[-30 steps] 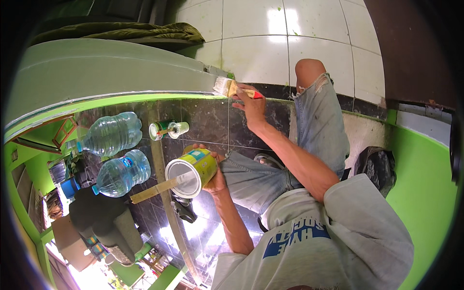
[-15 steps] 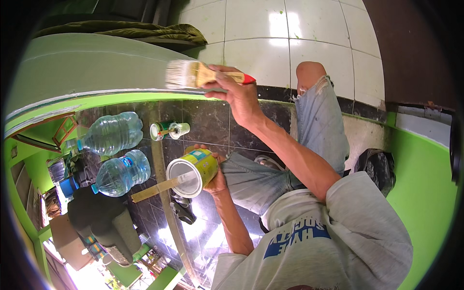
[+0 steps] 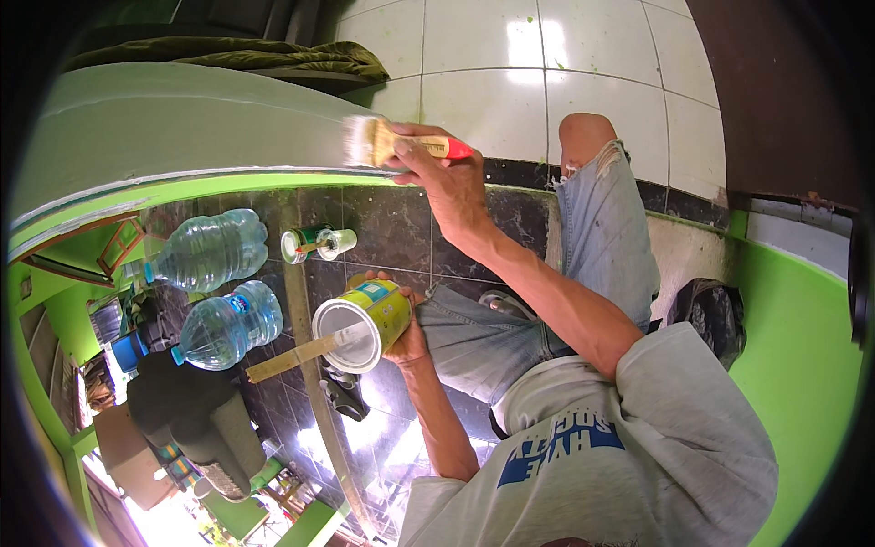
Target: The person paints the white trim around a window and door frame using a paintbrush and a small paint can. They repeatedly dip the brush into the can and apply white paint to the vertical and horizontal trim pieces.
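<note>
My right hand [image 3: 442, 187] is closed on a wooden paintbrush [image 3: 423, 146] with a red handle tip. Its white bristles are blurred and lie over the pale grey-green surface [image 3: 210, 118] above a bright green edge; whether they touch it I cannot tell. Lower down, my left hand [image 3: 406, 335] grips a yellow-green paint can [image 3: 381, 312], tipped so that its white interior shows. A flat wooden stick [image 3: 283, 363] sticks out of the can's mouth. Just above the can, a small green tin [image 3: 297, 247] and a small pale cup [image 3: 339, 242] stand on the dark tiles.
Two large plastic bottles [image 3: 205, 251] are at the left. A grey padded shape [image 3: 191, 428] is at lower left, a black bag [image 3: 706, 314] beside my right leg. An olive cloth [image 3: 228, 56] lies at the top, near white floor tiles [image 3: 483, 109]; a brown panel [image 3: 784, 100] is at right.
My right hand lifted the brush up and leftward from the green edge, then shifted it slightly rightward in the last half second. My left hand and the can have barely moved.
</note>
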Motion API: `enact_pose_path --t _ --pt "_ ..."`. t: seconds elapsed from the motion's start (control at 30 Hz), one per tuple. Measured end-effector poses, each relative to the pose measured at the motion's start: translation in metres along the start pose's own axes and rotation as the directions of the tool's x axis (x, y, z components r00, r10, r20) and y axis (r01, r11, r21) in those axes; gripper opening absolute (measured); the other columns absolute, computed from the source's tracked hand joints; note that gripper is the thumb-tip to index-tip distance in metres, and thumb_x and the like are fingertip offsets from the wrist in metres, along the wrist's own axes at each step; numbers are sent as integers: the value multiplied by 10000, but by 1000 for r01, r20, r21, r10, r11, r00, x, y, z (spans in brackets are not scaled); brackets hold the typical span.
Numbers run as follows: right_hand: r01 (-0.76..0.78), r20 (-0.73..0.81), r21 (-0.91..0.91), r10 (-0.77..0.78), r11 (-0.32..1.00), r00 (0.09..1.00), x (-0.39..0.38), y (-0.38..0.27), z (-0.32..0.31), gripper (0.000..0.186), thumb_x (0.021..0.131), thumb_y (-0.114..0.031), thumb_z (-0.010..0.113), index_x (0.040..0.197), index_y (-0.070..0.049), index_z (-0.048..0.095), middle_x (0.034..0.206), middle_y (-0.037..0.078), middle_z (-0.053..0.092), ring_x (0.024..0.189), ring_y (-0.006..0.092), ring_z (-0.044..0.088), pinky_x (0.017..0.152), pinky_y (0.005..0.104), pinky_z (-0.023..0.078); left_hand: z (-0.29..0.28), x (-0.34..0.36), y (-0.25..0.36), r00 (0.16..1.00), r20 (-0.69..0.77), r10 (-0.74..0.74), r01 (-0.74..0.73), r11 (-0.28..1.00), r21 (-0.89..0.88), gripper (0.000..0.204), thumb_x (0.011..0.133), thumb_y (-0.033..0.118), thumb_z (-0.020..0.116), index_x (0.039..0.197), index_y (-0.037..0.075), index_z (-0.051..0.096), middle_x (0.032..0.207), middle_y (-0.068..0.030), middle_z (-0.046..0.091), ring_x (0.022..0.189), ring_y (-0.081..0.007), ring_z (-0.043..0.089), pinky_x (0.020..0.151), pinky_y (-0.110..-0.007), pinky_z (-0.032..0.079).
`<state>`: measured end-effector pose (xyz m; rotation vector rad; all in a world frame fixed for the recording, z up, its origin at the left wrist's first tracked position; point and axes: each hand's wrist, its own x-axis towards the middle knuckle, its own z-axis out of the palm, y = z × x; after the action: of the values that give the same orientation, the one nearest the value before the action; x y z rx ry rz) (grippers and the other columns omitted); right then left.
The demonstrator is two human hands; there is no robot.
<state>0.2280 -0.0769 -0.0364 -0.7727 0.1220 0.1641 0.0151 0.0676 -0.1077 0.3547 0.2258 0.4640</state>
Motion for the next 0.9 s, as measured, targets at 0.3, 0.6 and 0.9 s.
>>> enact_pose_path --t 0.3,0.6,0.9 --pt "-191 33 209 189 959 981 26 51 -70 392 977 -204 693 1290 26 643 1152 177 724 981 247 750 821 363 642 0 1 -1 1000 -3 1 -1 1000 -11 741 843 350 804 1494 173 498 1552 -229 416 1431 -425 402 1088 -622 430" --pt "-213 -314 -218 138 952 939 21 128 -131 335 970 -168 708 1286 -56 698 1015 64 748 918 124 723 768 248 572 3 0 -3 1000 -15 16 -16 1000 23 723 861 362 787 1497 184 492 1536 -245 425 1413 -433 423 1062 -615 447" --pt "-37 -106 -440 -11 897 994 -39 123 -90 376 968 -110 693 1335 -40 653 1255 120 631 1113 188 615 960 300 490 3 -2 0 999 -42 23 -21 998 63 747 866 367 778 1510 155 463 1529 -241 431 1396 -423 440 1062 -609 450"
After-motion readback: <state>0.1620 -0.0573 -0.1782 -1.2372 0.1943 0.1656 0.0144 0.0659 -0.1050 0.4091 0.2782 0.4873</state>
